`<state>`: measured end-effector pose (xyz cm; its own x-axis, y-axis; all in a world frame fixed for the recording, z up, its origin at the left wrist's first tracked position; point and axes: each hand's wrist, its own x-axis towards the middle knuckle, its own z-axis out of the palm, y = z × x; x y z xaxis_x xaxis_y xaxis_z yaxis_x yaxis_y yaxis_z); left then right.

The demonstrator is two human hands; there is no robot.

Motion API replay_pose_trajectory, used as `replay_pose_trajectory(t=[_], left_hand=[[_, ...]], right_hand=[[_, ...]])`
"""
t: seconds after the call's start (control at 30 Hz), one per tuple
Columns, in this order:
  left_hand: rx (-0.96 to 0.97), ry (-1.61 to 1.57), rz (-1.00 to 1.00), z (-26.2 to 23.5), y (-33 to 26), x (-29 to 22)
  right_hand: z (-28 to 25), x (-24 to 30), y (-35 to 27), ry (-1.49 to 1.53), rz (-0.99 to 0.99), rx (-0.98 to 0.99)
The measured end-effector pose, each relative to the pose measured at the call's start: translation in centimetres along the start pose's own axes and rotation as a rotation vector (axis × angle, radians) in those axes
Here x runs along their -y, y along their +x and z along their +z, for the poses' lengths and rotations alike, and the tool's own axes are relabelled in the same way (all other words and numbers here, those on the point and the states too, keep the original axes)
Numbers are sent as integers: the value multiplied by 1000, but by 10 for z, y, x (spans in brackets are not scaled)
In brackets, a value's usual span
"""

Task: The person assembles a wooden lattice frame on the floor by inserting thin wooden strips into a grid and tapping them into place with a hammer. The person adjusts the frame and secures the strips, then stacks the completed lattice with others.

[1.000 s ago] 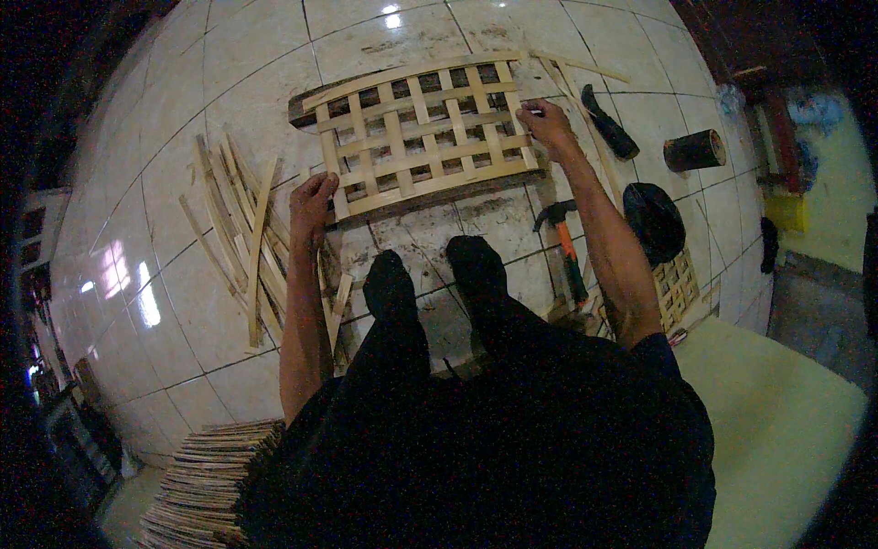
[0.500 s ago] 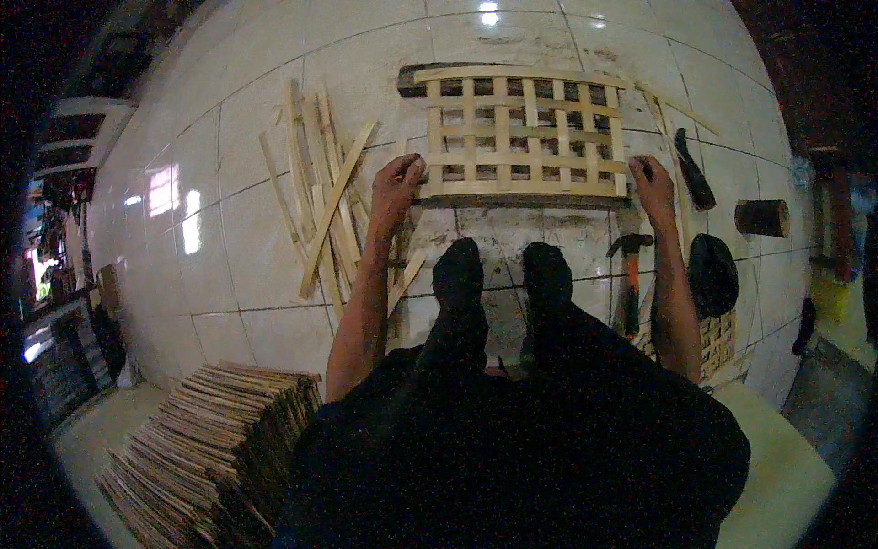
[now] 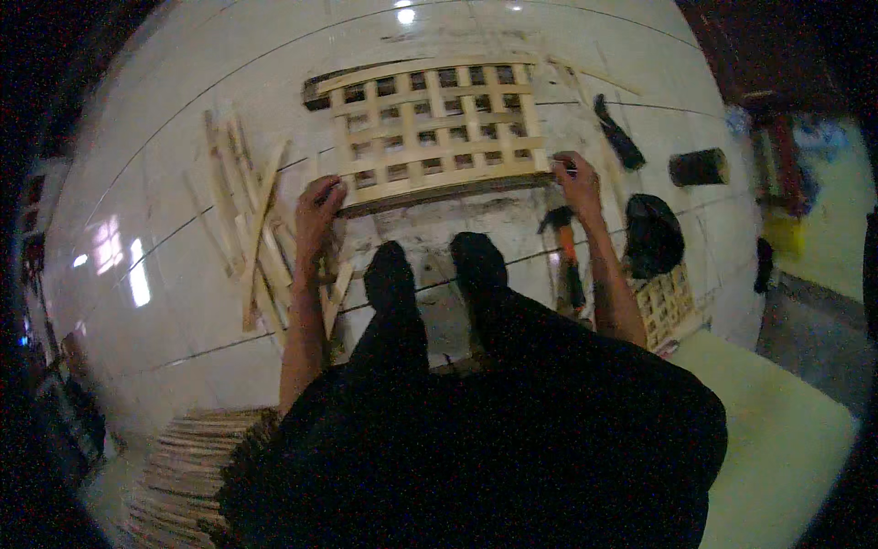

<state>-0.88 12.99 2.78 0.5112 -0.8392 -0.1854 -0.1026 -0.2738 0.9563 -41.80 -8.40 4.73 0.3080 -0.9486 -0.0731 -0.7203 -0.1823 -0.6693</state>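
Observation:
A lattice panel woven from pale bamboo strips (image 3: 443, 184) lies on the tiled floor in front of my feet. A dark bar (image 3: 316, 93) shows from under its far left corner. My left hand (image 3: 317, 216) is closed at the panel's near left corner, fingers curled on the strip ends. At the near right corner, my right hand (image 3: 577, 186) pinches the edge with thumb and fingers. Just below the right hand lies a hammer (image 3: 566, 240) with an orange and black handle.
Loose bamboo strips (image 3: 262, 240) lie on the left. On the right are a dark-sheathed blade or tool (image 3: 619, 134), a dark cylinder (image 3: 699, 167), a black bag-like bundle (image 3: 654, 236) and another woven panel (image 3: 666, 306). Stacked thin sticks (image 3: 187, 467) sit at lower left.
The whole view has swung, so the floor and everything on it appear further left and slightly tilted. Both hands stay at the same near corners of the panel.

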Motion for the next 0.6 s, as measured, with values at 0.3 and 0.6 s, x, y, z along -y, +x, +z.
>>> replay_pose_trajectory(t=[0.3, 0.6], left_hand=[[16, -2, -55, -4, 8, 11], [25, 25, -59, -3, 5, -1]], right_hand=[[-1, 4, -1, 58, 140, 21], [1, -2, -3, 75, 85, -15]])
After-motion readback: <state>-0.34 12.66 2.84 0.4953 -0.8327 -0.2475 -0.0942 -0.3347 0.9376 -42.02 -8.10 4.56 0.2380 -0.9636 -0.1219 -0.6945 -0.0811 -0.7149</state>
